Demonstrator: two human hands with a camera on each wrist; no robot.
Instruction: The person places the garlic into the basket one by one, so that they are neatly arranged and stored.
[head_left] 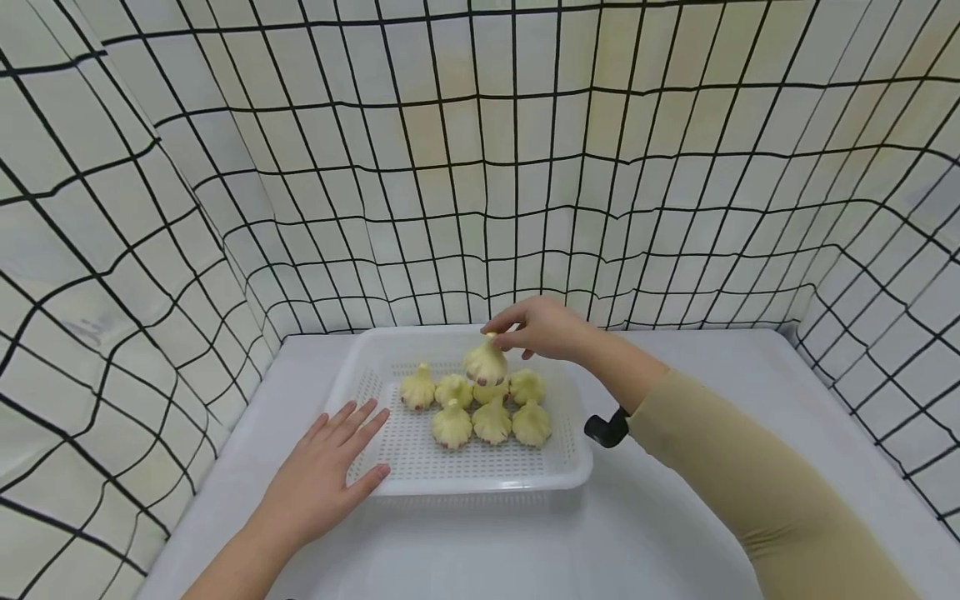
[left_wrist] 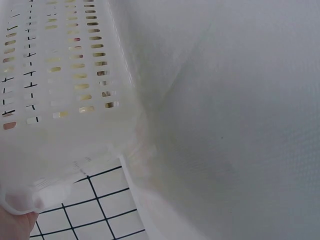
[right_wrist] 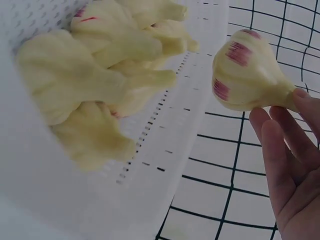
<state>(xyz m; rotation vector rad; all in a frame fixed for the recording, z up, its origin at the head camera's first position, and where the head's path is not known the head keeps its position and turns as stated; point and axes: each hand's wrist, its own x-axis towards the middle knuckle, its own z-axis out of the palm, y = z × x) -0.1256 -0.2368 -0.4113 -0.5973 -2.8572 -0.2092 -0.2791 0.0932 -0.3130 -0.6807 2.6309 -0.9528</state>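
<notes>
In the head view my right hand (head_left: 551,329) pinches a garlic bulb (head_left: 486,363) by its stem, above the back of a white perforated basket (head_left: 405,475). The right wrist view shows that garlic bulb (right_wrist: 247,72), pale yellow with purple-red streaks, hanging from thumb and fingertips. Several more garlic bulbs (head_left: 452,425) sit together in the basket, stems mostly upward. My left hand (head_left: 318,475) lies with spread, straight fingers at the basket's left edge. In the left wrist view only a bit of the left hand (left_wrist: 15,226) shows, at the basket's rim (left_wrist: 22,210).
The basket stands on a white-covered table (head_left: 660,500). Black grid netting (head_left: 480,208) over pale sheets rises behind and on both sides. A black device (head_left: 607,428) is strapped to my right wrist.
</notes>
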